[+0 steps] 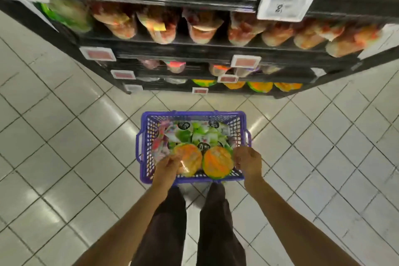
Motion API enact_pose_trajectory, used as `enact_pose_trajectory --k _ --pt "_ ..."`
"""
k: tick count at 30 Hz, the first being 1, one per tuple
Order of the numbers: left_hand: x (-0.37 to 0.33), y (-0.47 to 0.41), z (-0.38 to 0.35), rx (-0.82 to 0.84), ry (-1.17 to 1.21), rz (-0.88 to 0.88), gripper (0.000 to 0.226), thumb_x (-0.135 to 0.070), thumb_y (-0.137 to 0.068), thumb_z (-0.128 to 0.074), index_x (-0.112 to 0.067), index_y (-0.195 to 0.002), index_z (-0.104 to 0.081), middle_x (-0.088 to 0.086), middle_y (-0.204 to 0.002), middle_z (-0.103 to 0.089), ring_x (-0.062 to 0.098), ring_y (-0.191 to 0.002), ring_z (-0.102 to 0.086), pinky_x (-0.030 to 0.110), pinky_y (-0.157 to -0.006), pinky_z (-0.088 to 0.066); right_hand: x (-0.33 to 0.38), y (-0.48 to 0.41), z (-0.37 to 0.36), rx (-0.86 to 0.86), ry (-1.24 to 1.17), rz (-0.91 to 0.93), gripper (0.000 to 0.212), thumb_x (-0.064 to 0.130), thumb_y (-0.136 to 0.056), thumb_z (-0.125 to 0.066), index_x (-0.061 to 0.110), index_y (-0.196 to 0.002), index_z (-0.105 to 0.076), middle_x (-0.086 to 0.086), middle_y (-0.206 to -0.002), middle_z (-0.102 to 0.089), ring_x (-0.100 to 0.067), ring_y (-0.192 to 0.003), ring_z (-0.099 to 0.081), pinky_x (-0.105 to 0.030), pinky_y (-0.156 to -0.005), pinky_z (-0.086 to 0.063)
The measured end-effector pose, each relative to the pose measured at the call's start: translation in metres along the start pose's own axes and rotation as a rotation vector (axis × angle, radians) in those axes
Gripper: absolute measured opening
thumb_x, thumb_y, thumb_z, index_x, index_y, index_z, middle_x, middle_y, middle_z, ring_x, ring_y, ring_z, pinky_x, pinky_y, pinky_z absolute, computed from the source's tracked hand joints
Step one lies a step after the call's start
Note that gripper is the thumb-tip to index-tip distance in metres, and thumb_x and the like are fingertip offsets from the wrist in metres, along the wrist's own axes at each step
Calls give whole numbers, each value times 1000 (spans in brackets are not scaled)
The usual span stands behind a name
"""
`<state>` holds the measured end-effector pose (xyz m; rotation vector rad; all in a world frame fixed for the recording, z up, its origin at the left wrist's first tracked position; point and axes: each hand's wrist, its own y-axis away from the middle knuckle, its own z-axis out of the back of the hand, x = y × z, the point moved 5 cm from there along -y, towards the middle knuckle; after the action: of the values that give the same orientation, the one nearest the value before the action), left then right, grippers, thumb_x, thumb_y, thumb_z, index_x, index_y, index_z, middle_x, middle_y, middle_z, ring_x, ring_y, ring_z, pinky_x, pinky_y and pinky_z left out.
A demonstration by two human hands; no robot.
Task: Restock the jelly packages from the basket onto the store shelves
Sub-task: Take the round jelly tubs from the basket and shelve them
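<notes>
Shelves (194, 49) of blurred packets stand ahead on tiled floor (64, 136). Purple basket (192, 113) below holds jelly packages. Left hand (167, 166) grips the left orange package (189, 157), and right hand (247, 161) grips the right orange package (217, 164).

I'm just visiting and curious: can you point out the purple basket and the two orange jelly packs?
purple basket (194, 113): head view, far rim.
left orange jelly pack (189, 156): head view, orange top face.
right orange jelly pack (218, 164): head view, orange top face.

Purple basket (241, 119), orange-green jelly packages (217, 164)
</notes>
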<state>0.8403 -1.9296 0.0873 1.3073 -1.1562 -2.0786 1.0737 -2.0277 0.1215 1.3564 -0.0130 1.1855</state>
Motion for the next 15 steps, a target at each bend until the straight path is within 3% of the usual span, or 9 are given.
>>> enact_pose_trajectory --k 2,5,7,9,11,13,15 --pt "32 -29 -14 -6 -26 76 19 -3 -93 -54 -15 -81 -65 -2 -58 -54 11 -52 -46 21 -48 -36 -37 -28 -2 -28 39 -66 35 4 -97 -50 9 -63 -60 5 -42 -53 -14 -44 -45 -18 -40 -36" --pt "71 -69 -31 -71 -107 147 27 -11 -92 -58 -16 -66 -58 0 -54 -51 17 -52 -45 29 -54 -36 -80 -65 -6 -34 124 -117 25 6 -97 -49 2 -77 -64 -8 -58 -59 -12 -45 -52 -21 -44 -42" --pt "89 -89 -39 -133 -171 173 25 -11 -91 -58 -16 -66 -60 6 -61 -57 23 -59 -53 35 -64 -43 -104 -89 -10 -6 276 -138 17 8 -97 -50 4 -88 -64 -12 -72 -62 -21 -60 -56 -33 -57 -49" --pt "104 -103 -46 -194 -183 213 7 -14 -86 -67 -7 -86 -66 15 -83 -67 29 -78 -63 37 -74 -49 -124 -113 -13 15 534 -125 12 16 -94 -56 9 -100 -64 -13 -93 -66 -30 -84 -62 -42 -78 -51" --pt "115 -117 -51 -261 -151 216 19 -15 -79 -78 -5 -83 -63 16 -89 -67 27 -79 -62 31 -66 -50 -143 -133 -13 29 694 -118 40 27 -90 -66 10 -125 -56 -13 -116 -65 -33 -107 -62 -38 -87 -48" --pt "123 -130 -56 -297 -134 206 25 -14 -74 -83 -9 -77 -59 10 -84 -63 22 -77 -56 24 -56 -43 -160 -149 -13 25 688 -168 65 34 -85 -72 9 -138 -44 -13 -130 -59 -34 -118 -57 -35 -88 -46" --pt "132 -139 -58 -309 -162 241 32 -16 -73 -84 -2 -91 -62 10 -92 -61 25 -86 -57 32 -67 -45 -178 -162 -16 58 679 -247 73 39 -84 -73 8 -141 -40 -14 -131 -58 -34 -118 -56 -37 -92 -47"
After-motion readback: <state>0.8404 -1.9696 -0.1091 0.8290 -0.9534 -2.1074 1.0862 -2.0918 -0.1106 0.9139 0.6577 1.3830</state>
